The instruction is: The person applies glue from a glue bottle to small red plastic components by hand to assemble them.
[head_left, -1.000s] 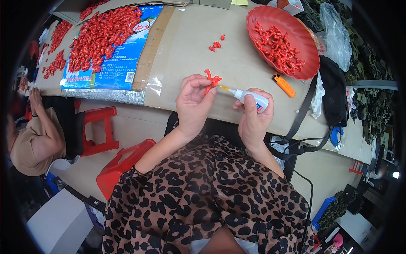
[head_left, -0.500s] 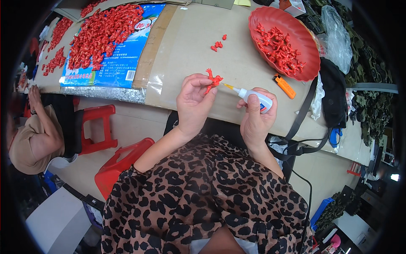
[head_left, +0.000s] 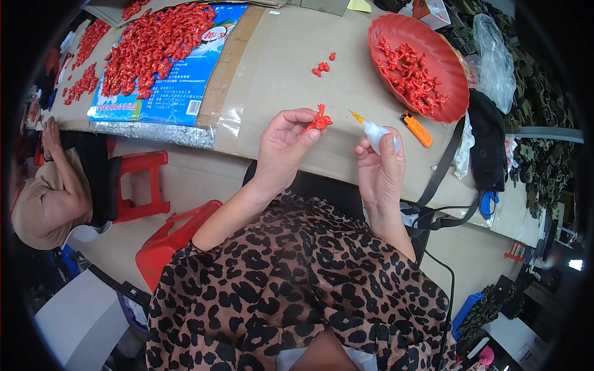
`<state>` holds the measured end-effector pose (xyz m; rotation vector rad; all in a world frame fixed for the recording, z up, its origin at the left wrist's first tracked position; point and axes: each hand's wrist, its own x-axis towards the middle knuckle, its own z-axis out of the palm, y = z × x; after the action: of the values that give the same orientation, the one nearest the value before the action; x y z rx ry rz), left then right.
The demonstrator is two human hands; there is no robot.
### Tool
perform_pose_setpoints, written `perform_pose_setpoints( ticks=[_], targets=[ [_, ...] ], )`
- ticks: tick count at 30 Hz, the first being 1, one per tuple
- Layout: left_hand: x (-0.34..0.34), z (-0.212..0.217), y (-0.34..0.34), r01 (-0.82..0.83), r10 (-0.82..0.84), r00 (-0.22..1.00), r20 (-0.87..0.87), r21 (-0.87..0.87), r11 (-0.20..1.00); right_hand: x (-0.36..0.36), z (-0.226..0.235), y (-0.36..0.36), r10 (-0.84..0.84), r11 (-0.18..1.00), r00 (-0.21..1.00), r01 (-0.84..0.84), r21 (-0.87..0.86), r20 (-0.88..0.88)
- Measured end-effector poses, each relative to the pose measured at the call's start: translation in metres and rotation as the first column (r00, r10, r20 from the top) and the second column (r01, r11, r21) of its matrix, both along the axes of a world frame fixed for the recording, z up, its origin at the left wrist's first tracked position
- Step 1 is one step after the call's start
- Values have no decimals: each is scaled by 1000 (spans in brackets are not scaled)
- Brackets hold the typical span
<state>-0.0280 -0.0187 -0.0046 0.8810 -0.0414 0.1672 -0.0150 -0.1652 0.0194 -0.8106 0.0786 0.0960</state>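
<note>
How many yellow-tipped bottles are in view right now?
1: the white bottle, gripped in the right hand, its tip pointing up and left. Others may be hidden.

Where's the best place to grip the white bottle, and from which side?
Take the white bottle by its wider body, probably from the lower right, as the right hand does: its yellow nozzle narrows to a thin tip pointing up-left, so that end seems best left clear.

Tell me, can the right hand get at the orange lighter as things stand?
Probably yes: the orange lighter lies uncovered close by the right hand, with nothing visible between them, though that hand already holds the white bottle.
</note>
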Motion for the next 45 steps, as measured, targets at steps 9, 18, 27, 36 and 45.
perform_pose_setpoints(
  ticks=[9, 18, 27, 36, 45],
  targets=[
    [6, 2, 21, 394, -437, 895, -94, -296, 870, 2, 7, -9, 50, 997, 999, -49, 67, -14],
    [14, 11, 25, 573, -746, 652, -137, -555, 603, 1, 3, -4, 91, 992, 991, -80, -100, 102],
    [22, 11, 27, 622, -846, 476, -239, -588, 517, 19, 9, -11, 213, 956, 966, -175, -237, 146],
    [23, 10, 29, 606, -884, 395, -252, -652, 456, 28, 14, -9, 310, 901, 938, -238, -363, 153],
    [24, 6, 29, 623, -895, 389, -218, -654, 430, 28, 12, -9, 310, 881, 937, -220, -420, 160]
  ],
)
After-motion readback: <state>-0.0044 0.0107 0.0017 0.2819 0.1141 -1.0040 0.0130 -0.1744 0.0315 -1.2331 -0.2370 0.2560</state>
